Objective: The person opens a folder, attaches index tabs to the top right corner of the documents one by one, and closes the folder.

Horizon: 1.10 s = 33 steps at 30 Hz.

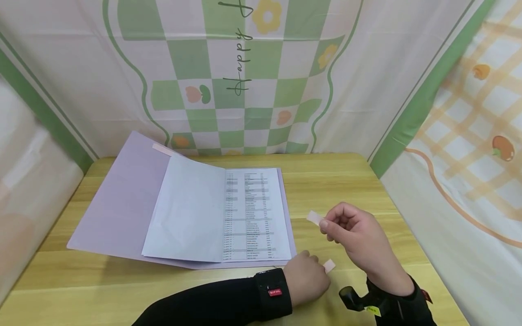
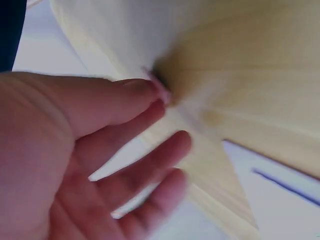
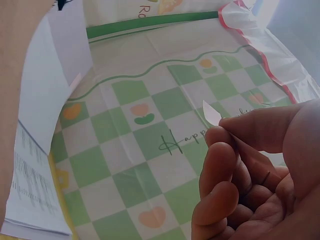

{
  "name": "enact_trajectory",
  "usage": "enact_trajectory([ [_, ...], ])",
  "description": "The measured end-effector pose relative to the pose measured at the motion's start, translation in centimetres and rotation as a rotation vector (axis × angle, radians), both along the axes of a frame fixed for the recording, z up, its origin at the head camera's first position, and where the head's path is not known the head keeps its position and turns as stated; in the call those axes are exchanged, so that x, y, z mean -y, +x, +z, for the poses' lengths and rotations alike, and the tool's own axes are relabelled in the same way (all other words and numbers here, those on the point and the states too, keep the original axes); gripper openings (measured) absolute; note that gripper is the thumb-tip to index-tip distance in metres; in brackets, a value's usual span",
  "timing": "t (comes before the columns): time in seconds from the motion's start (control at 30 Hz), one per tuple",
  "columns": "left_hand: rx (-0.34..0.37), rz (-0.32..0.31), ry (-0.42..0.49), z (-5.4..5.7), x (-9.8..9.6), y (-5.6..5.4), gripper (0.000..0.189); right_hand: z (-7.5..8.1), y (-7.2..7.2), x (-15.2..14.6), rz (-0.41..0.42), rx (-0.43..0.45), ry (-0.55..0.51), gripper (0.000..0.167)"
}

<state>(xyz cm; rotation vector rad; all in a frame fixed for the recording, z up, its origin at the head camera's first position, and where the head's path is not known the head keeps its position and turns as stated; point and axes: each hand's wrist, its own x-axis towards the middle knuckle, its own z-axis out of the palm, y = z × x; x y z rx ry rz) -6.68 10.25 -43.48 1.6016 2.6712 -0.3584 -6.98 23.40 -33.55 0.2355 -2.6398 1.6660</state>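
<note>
My right hand (image 1: 360,242) pinches a small pale pink paper slip (image 1: 314,218) between thumb and index finger, to the right of an open lavender folder (image 1: 114,203). In the right wrist view, the slip's pointed end (image 3: 211,114) juts past the fingertips, with the other fingers curled in. Lower down, close to the folder's bottom right corner, my left hand (image 1: 306,280) pinches a second pale slip (image 1: 329,266). The left wrist view shows this pinkish slip (image 2: 161,89), blurred, at the thumb tip; the remaining fingers are loosely spread.
Inside the folder, a blank white page (image 1: 183,213) lies left of a printed list page (image 1: 254,213). A pale pink strip (image 1: 162,150) marks the cover's top edge. Fabric with green checks (image 1: 224,90) hangs behind the wooden table (image 1: 326,181), and more cloth at both sides.
</note>
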Motion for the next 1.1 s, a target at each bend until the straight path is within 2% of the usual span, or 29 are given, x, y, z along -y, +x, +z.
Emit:
enact_trajectory([
  [0.2,0.017,0.071,-0.036,0.5,-0.6,-0.2,0.012,-0.1,-0.2,-0.4,-0.009,0.012,0.005,0.019],
  [0.4,0.020,0.094,-0.045,1.0,-1.1,-0.9,0.013,-0.1,-0.3,-0.5,-0.015,0.019,-0.001,0.020],
  [0.6,0.111,0.135,-0.098,1.5,-2.4,-1.5,0.015,-0.2,-0.3,-0.5,-0.007,0.013,0.008,0.018],
  [0.83,0.058,0.069,-0.077,0.6,-2.9,-2.4,0.016,-0.3,-0.3,-0.4,-0.015,0.011,0.002,0.014],
  [1.03,0.151,0.090,-0.028,-0.4,-3.3,-3.2,0.032,-0.4,-0.5,-0.6,-0.021,0.006,0.005,0.017],
  [1.1,0.142,0.081,-0.024,-0.4,-3.3,-3.4,0.039,-0.4,-0.5,-0.7,-0.024,0.010,0.004,0.018],
])
